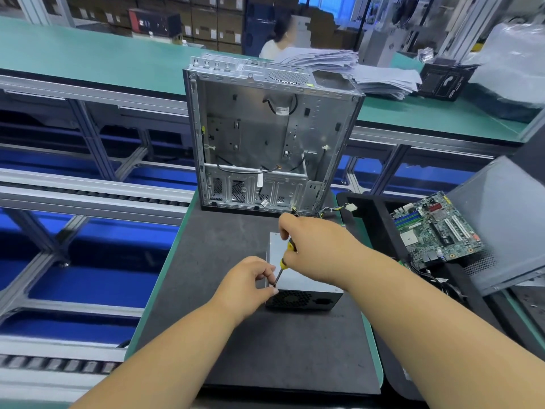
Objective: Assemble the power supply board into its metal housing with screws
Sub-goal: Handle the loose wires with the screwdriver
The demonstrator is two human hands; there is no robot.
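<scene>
Factory line setting: green-topped benches, roller conveyors to the left of the hands, stacked cartons behind. Work happens on a dark mat over the surface (236, 335).

Power supply housing (303, 290), a grey metal box with a vented black face toward the person, lies flat on the mat directly under both hands. Beyond the hands stands an open computer chassis (265, 137), upright, its loose cables trailing toward the housing. A motherboard (436, 228) sits in a black tray to the right of the right hand, well apart from the work.

Right hand (318, 249) grips the yellow-and-black handle of a screwdriver (284, 261), shaft angled down and toward the left hand. Left hand (250, 281) is curled at the near left top edge of the housing, fingertips pinching around the driver tip. The screw itself is too small to make out.

Judged step: driving a screw at the near left corner of the housing.

Notes for doing it well:
- Bring the shaft closer to square with the housing face; at this tilt the bit may cam out.
- Left fingers should steady the tip only until the thread bites, then shift to brace the box against sliding.
- Press along the axis while turning; stop once snug.
</scene>
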